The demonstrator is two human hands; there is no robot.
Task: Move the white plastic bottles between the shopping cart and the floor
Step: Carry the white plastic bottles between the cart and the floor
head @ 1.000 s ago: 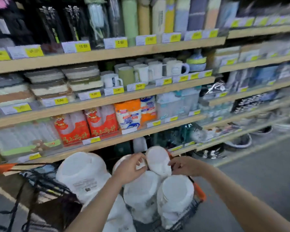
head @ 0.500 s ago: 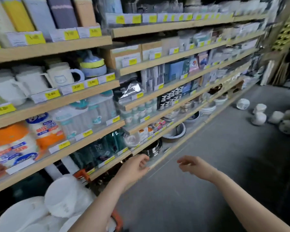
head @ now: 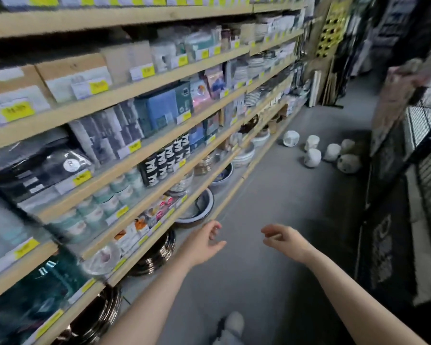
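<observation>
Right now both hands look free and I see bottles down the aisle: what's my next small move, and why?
Probably walk forward toward the white bottles lying on the grey floor far ahead. The left hand and right hand hold nothing, fingers loosely curled, and the bottles lie well beyond reach; the cart is out of view.

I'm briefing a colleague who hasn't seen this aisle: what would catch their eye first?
Probably the cluster of white plastic bottles lying loose on the grey floor far down the aisle. Next, the long wooden shelves on the left, crowded with boxed goods and yellow price tags. In the foreground, the bare left hand and right hand reach forward, holding nothing.
</observation>
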